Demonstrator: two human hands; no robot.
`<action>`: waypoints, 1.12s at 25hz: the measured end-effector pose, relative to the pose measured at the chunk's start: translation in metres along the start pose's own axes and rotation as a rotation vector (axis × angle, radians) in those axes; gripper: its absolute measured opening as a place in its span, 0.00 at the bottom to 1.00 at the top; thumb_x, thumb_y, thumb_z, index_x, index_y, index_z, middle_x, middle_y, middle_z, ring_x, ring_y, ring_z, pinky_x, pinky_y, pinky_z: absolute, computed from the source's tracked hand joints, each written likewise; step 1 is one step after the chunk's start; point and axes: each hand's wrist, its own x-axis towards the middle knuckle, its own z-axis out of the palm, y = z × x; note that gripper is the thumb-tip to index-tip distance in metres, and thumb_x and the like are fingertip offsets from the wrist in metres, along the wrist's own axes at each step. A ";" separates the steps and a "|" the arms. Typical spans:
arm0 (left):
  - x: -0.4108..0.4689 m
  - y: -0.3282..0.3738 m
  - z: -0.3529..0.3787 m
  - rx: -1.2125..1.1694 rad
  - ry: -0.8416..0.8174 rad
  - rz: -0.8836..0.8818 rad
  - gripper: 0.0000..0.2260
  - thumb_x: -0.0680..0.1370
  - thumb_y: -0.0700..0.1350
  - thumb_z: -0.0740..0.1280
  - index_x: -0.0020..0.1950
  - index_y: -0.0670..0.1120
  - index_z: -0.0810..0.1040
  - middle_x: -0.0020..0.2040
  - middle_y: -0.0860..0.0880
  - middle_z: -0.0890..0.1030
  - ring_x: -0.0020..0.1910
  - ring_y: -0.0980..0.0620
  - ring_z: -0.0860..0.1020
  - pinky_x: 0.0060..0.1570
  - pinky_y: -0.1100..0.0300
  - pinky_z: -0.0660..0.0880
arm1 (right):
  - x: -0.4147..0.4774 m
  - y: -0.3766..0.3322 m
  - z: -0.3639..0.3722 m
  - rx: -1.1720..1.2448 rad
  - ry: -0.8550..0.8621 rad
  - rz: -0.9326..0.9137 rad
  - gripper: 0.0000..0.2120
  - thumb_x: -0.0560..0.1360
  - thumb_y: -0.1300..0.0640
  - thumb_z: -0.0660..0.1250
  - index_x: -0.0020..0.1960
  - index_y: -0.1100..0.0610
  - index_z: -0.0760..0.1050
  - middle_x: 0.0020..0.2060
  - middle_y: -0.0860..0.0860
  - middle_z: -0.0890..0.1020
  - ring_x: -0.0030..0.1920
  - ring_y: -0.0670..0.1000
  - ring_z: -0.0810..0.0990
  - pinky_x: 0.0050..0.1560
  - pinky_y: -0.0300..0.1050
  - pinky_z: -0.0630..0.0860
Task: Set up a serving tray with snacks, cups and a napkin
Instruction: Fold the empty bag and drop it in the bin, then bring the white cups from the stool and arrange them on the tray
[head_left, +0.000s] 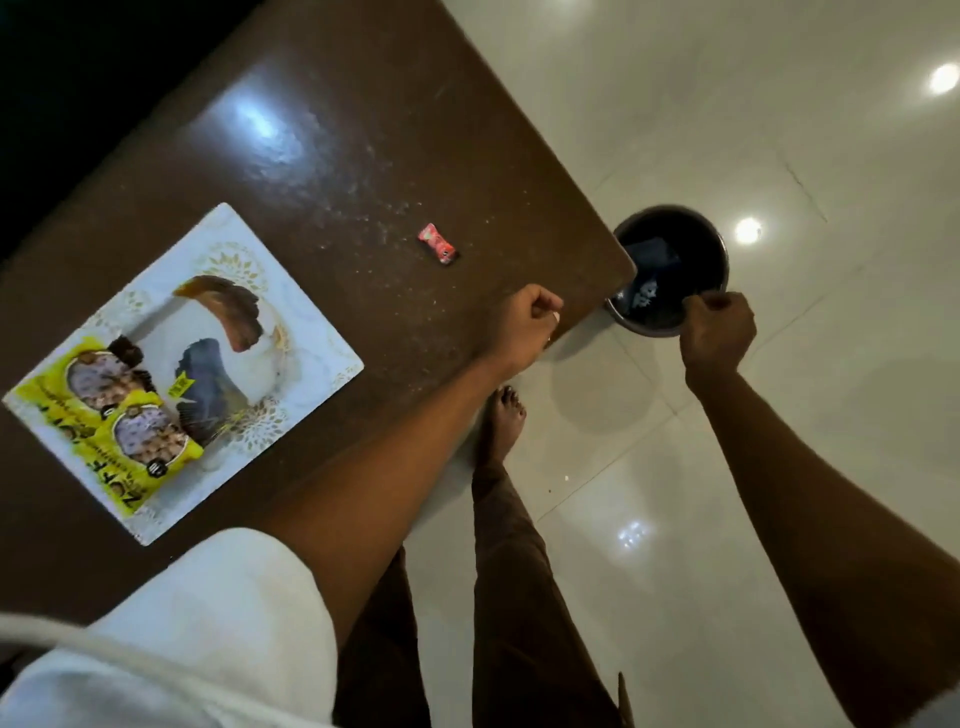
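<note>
Currently: tray (322, 358), white, on desk (332, 130), well left of both hands. Yellow snack packets (104, 415) on tray's near end, darker wrappers beside them. Red candy (438, 244) loose on desk, between tray and my left hand (524, 322). Left hand: fingers curled, at desk corner; anything pinched, cannot tell. Right hand (719, 332): fingers curled, off desk, over near rim of dark bin (722, 249) on floor (779, 467); contents of grip not discernible.
</note>
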 end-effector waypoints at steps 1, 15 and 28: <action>-0.010 -0.011 -0.009 -0.012 0.036 -0.011 0.10 0.78 0.33 0.67 0.59 0.37 0.82 0.51 0.41 0.84 0.49 0.46 0.81 0.56 0.53 0.78 | -0.020 -0.001 -0.005 -0.008 -0.002 -0.041 0.14 0.73 0.58 0.69 0.58 0.59 0.81 0.54 0.57 0.85 0.55 0.56 0.83 0.53 0.42 0.76; -0.312 -0.027 -0.424 -0.040 0.617 0.109 0.24 0.80 0.41 0.67 0.77 0.44 0.69 0.72 0.39 0.76 0.71 0.40 0.73 0.69 0.50 0.72 | -0.411 -0.333 0.018 -0.384 -0.432 -1.143 0.27 0.80 0.54 0.70 0.73 0.67 0.70 0.66 0.67 0.77 0.67 0.68 0.75 0.67 0.59 0.72; -0.697 -0.092 -0.762 0.030 1.359 0.149 0.30 0.80 0.47 0.70 0.79 0.43 0.65 0.77 0.42 0.70 0.78 0.44 0.67 0.77 0.49 0.66 | -0.977 -0.526 0.028 -0.072 -0.622 -1.802 0.29 0.80 0.44 0.65 0.76 0.56 0.68 0.72 0.55 0.73 0.73 0.59 0.70 0.68 0.58 0.73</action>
